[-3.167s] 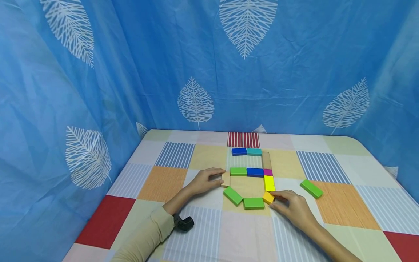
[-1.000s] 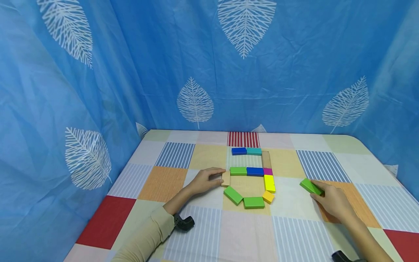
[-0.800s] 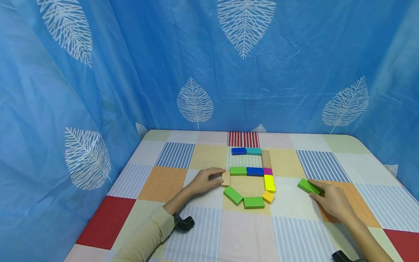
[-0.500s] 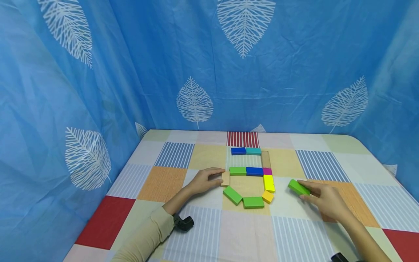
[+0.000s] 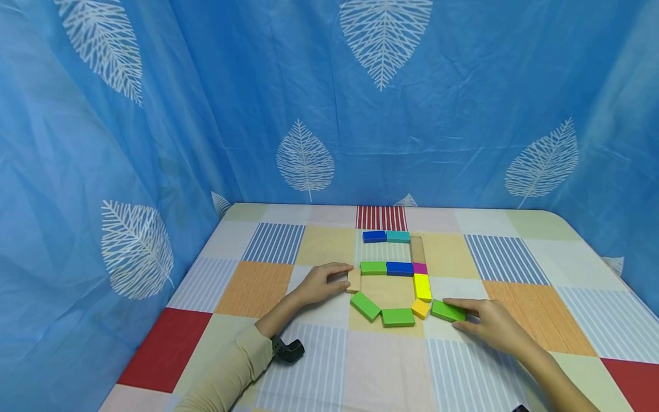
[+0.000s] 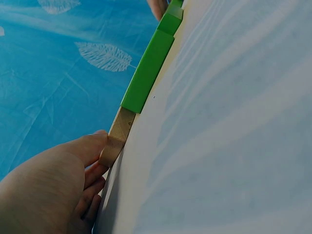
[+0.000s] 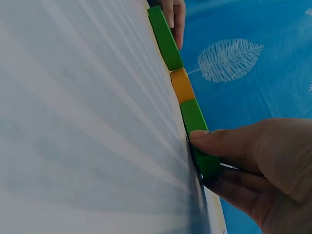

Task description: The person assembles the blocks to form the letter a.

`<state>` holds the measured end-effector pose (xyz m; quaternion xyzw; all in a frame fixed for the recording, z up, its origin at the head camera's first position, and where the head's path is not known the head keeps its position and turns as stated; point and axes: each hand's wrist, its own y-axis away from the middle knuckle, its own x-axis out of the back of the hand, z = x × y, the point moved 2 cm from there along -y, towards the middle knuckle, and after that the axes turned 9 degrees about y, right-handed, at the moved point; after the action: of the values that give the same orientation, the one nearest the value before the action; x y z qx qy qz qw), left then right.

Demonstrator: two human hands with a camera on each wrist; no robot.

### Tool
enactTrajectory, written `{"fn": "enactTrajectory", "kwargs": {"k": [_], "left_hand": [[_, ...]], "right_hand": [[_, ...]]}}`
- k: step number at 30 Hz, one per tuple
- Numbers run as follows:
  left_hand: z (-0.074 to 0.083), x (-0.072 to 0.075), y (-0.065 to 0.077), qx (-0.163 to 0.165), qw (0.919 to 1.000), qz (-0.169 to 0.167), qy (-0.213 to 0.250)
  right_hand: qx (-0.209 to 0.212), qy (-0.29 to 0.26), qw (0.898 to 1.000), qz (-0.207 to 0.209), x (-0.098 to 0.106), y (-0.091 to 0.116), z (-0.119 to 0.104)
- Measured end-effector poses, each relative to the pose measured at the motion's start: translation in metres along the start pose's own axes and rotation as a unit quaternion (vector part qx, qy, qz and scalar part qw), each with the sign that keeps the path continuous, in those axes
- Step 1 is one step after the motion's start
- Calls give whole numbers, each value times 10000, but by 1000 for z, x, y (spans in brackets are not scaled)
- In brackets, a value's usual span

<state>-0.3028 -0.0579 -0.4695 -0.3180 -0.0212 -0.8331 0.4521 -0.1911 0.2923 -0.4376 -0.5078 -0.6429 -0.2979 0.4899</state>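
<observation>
My right hand pinches a green block between thumb and fingers, just right of a small orange block. In the right wrist view the thumb lies on the side of this green block. On the other side, my left hand holds a plain wooden block by its edge; the left wrist view shows that wooden block end to end with a green one. Yellow, magenta and blue blocks lie flat in the same outline.
Behind, a dark blue block, a teal block and a long wooden block extend the outline. Two green blocks, one slanted and one straight, form the near side. A patchwork cloth covers the table; a blue curtain hangs behind.
My right hand left the small orange block, took hold of the green block at the right and brought it left, beside the orange one. My left hand stays on the wooden block.
</observation>
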Motion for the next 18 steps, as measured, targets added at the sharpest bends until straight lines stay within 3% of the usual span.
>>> {"fn": "enactTrajectory", "kwargs": {"k": [18], "left_hand": [[-1,1,2,21,10000,22,-29]], "right_hand": [[229,213,9990,311,-3,0,-1]]}}
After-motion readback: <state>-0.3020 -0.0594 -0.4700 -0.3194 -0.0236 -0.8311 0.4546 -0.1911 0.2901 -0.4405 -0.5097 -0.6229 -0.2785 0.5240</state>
